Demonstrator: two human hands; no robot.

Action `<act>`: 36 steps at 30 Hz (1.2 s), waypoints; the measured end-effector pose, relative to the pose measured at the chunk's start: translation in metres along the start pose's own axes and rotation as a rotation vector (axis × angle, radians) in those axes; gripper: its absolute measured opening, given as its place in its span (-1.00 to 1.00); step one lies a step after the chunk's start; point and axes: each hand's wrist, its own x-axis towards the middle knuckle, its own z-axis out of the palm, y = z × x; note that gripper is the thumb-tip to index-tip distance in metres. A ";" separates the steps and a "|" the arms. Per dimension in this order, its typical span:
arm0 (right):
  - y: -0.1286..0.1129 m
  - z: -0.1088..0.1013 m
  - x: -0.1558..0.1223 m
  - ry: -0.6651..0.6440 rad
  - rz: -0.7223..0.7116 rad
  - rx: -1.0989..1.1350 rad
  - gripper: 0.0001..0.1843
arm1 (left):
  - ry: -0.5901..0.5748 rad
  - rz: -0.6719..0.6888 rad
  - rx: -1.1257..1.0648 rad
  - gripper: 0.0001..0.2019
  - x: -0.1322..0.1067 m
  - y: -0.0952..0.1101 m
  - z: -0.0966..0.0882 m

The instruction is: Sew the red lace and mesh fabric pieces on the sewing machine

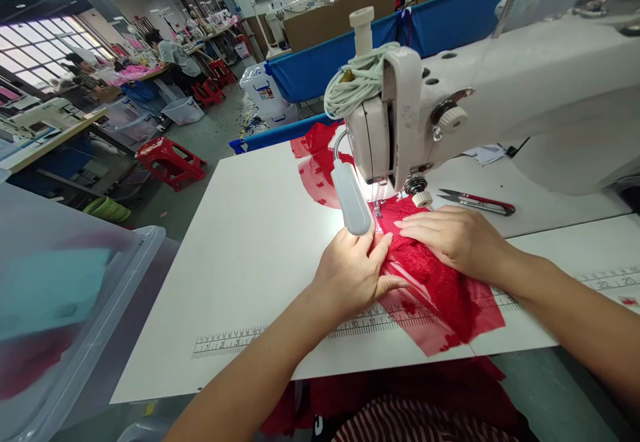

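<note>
Thin, limp red lace fabric slides easily, I judge: my left hand pinches its edge, my right hand presses it flat.

Both forearms are bare from wrist to elbow, ending in the left hand and the right hand. Below the near edge of the table, a garment striped red and white covers the person's lap

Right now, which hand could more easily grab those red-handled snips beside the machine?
Probably the right hand: it rests on the red fabric just short of the snips. The left hand sits farther away.
</note>
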 end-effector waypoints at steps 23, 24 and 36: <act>0.008 0.007 0.011 -0.023 0.050 -0.031 -0.64 | -0.055 -0.087 0.033 -0.38 0.001 -0.009 0.003; 0.008 0.008 0.011 -0.023 0.055 -0.025 -0.64 | -0.053 -0.088 0.021 -0.38 0.001 -0.010 0.003; 0.014 0.008 0.008 0.023 0.078 0.172 -0.57 | -0.147 -0.141 -0.180 -0.53 0.005 -0.020 -0.011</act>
